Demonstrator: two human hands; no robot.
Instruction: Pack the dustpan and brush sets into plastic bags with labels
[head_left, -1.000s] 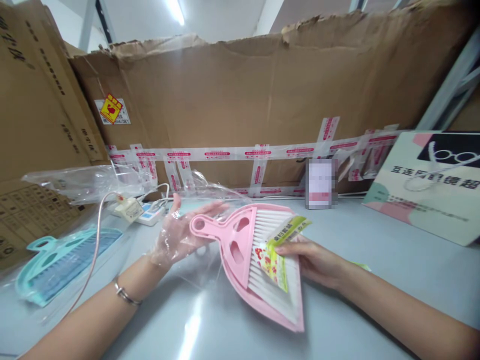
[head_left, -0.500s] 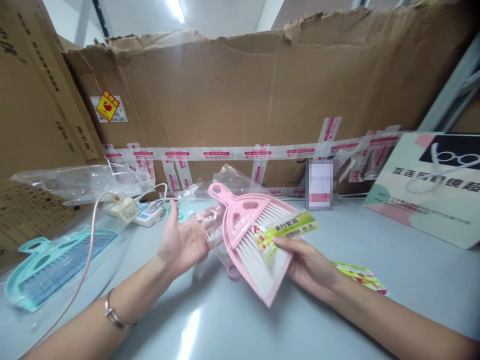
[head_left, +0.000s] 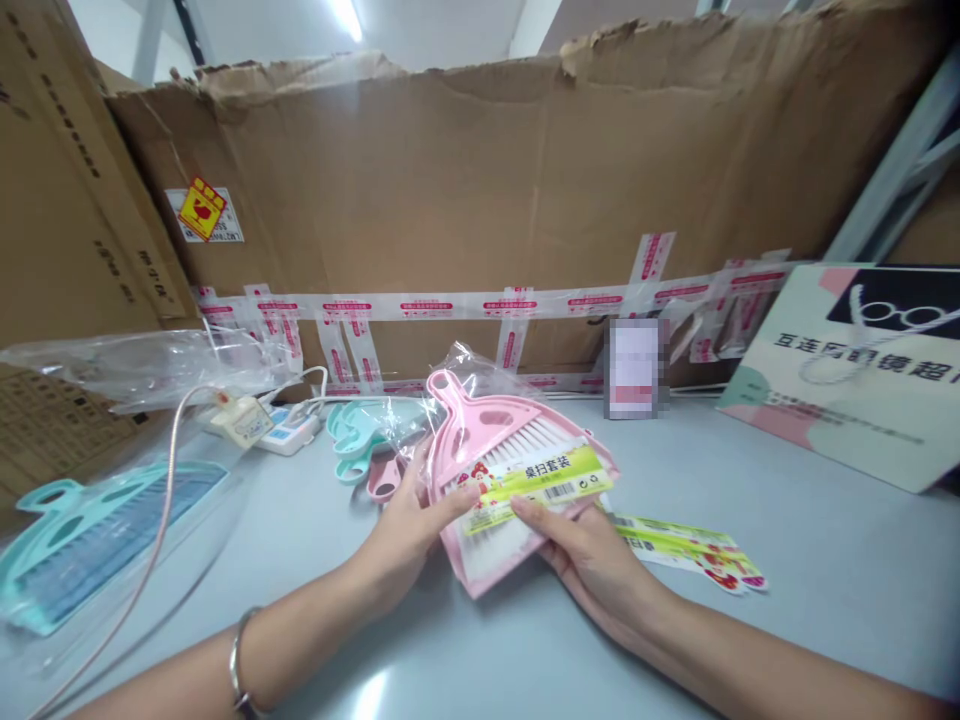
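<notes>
A pink dustpan and brush set (head_left: 487, 425) with white bristles is held tilted above the table, its looped handle pointing away, a clear plastic bag (head_left: 461, 360) showing around the handle. Across the bristles lies a yellow-green label card (head_left: 559, 480). My left hand (head_left: 409, 530) grips the set's left side, thumb on the card's left end. With its thumb on the card's lower edge, my right hand (head_left: 592, 555) holds the lower right side; the fingers of both hands are partly hidden behind the set. More label cards (head_left: 694, 550) lie on the table beside my right hand.
Left on the table (head_left: 660, 650) is a bagged turquoise dustpan set (head_left: 97, 530), crossed by a cable (head_left: 165, 500). Turquoise handles (head_left: 356, 430) and a pink handle (head_left: 384, 478) lie behind my left hand. A power strip (head_left: 292, 428), cardboard box (head_left: 450, 190) and printed board (head_left: 847, 400) stand behind.
My left hand, open beside the set before, has closed on its left side. The label card now lies flatter across the bristles, and the set has turned slightly.
</notes>
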